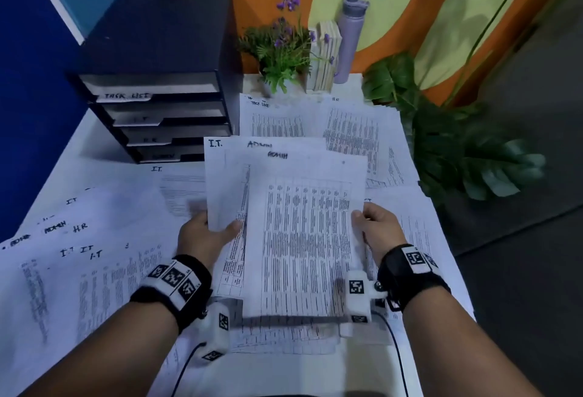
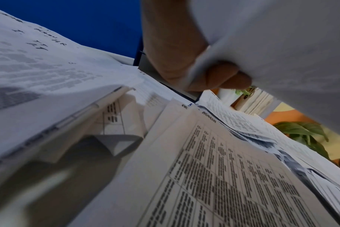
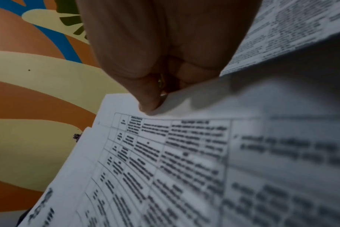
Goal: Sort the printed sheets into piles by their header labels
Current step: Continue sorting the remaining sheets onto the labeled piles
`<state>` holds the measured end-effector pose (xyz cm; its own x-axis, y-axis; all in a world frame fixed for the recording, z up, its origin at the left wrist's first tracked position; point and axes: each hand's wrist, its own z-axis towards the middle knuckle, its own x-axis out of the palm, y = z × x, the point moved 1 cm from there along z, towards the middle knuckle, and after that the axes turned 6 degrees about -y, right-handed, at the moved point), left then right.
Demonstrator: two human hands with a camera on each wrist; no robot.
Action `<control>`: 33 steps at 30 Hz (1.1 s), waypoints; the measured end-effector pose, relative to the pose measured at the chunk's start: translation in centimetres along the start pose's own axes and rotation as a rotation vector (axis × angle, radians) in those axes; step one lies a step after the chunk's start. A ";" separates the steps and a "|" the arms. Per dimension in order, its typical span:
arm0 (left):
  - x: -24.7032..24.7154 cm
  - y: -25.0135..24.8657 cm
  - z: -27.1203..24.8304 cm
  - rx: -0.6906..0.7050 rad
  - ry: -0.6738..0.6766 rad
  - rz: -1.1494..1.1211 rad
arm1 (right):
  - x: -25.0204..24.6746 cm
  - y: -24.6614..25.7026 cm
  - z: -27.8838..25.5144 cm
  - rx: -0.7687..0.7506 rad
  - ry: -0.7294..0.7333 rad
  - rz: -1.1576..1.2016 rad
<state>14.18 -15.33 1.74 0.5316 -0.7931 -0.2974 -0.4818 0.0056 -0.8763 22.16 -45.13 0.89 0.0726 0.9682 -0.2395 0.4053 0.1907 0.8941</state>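
Above the table's middle I hold a small fan of printed sheets. My left hand [image 1: 210, 229] pinches the left edge of the sheet headed "I.T." [image 1: 224, 185], thumb on top; the left wrist view shows that thumb [image 2: 219, 76] curled over the paper's edge. My right hand [image 1: 372, 223] pinches the right edge of the front sheet headed "ADMIN" [image 1: 303, 232], with its thumb [image 3: 145, 98] pressed on the page. A second "ADMIN" sheet [image 1: 284, 144] peeks out behind. Loose sheets marked I.T., ADMIN and H.R. [image 1: 79, 254] cover the table's left.
A dark drawer unit [image 1: 157, 81] with labelled trays stands at the back left. A "TASK LIST" pile [image 1: 274, 119] and an "H.R." pile [image 1: 356, 131] lie behind the held sheets. A potted flower [image 1: 280, 46], books, a lilac bottle [image 1: 350, 37] and leafy plants [image 1: 457, 150] border the back and right.
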 end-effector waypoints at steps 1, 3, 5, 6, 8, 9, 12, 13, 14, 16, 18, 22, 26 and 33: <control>0.4 0.1 -0.2 0.013 0.007 -0.001 | 0.0 -0.2 -0.4 0.020 0.008 0.032; 1.2 0.3 -0.4 0.040 0.004 0.017 | 0.1 -0.5 -1.0 0.017 0.018 0.044; 1.9 0.2 -0.6 0.079 -0.021 0.053 | -0.4 -0.7 -0.9 -0.014 -0.036 0.021; 2.0 0.2 -0.5 0.095 -0.037 0.075 | -0.9 -0.8 -0.7 -0.026 -0.079 0.001; 2.2 0.3 -0.3 0.107 -0.058 0.108 | -2.2 -1.2 0.0 -0.045 -0.156 -0.021; 2.1 0.4 -0.2 0.112 -0.062 0.120 | -2.9 -1.3 0.3 -0.043 -0.184 -0.029; 2.0 0.8 0.2 0.136 -0.082 0.159 | -4.6 -1.7 0.9 -0.037 -0.259 -0.044; 1.9 0.7 0.3 0.145 -0.105 0.178 | -5.2 -1.7 1.0 -0.031 -0.277 -0.047; 1.7 0.7 0.5 0.141 -0.135 0.197 | -5.8 -1.6 1.0 -0.027 -0.302 -0.049; 0.9 0.6 1.1 0.114 -0.208 0.217 | -7.4 -1.3 1.3 -0.039 -0.381 -0.089; -0.2 0.7 2.0 0.067 -0.267 0.225 | -9.2 -1.0 1.8 -0.061 -0.481 -0.152; -2.4 1.2 3.7 -0.008 -0.348 0.270 | -12.6 0.3 2.2 -0.191 -0.686 -0.334; -3.8 1.2 4.0 -0.114 -0.373 0.319 | -13.9 1.9 1.3 -0.279 -0.838 -0.244; -4.9 2.6 4.9 -0.159 -0.322 0.354 | -10.7 1.8 0.4 -0.218 -0.636 -0.122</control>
<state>13.74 -8.41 -0.96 0.4921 -0.5312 -0.6897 -0.7584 0.1276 -0.6392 22.47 -55.18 4.88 0.5863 0.6669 -0.4598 0.2567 0.3854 0.8863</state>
